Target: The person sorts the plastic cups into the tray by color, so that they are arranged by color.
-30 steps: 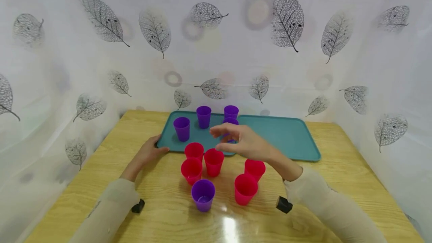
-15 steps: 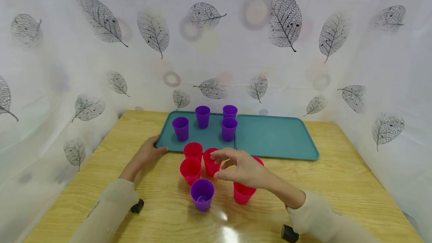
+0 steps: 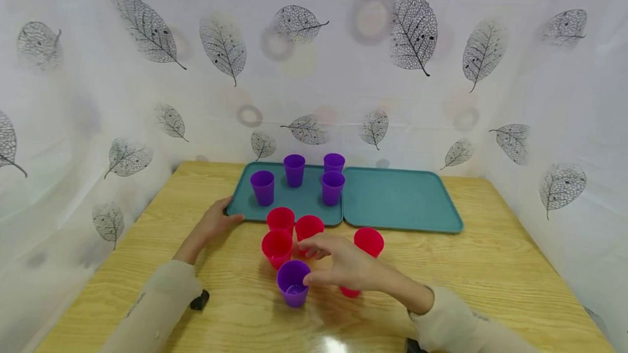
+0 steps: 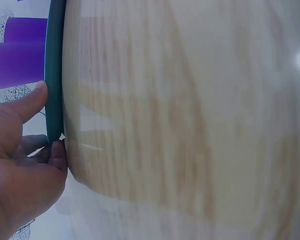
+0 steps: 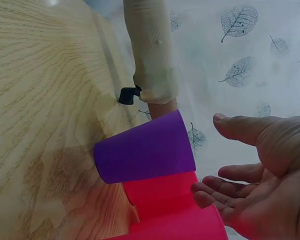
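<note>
My left hand point(image 3: 218, 221) grips the near left corner of the left teal tray point(image 3: 304, 213); in the left wrist view the thumb point(image 4: 36, 100) lies at its rim and the other fingers curl at the corner. On that tray stand several purple cups point(image 3: 264, 188). My right hand point(image 3: 343, 263), empty, hovers with thumb and fingers spread just right of the nearest purple cup point(image 3: 293, 287), which stands upright on the table. In the right wrist view this purple cup point(image 5: 146, 149) is below the fingers, beside the red cups point(image 5: 162, 195).
Three red cups point(image 3: 277, 248) cluster between the left tray and the near purple cup. Two more red cups point(image 3: 369, 241) stand to the right, one mostly behind my right hand. A second teal tray point(image 3: 399, 200) adjoins the first. A leaf-patterned curtain point(image 3: 314, 70) surrounds the wooden table point(image 3: 221, 309).
My right hand has come from above the left tray toward me, down over the red cups to the near purple cup. The left hand keeps its place at the tray corner.
</note>
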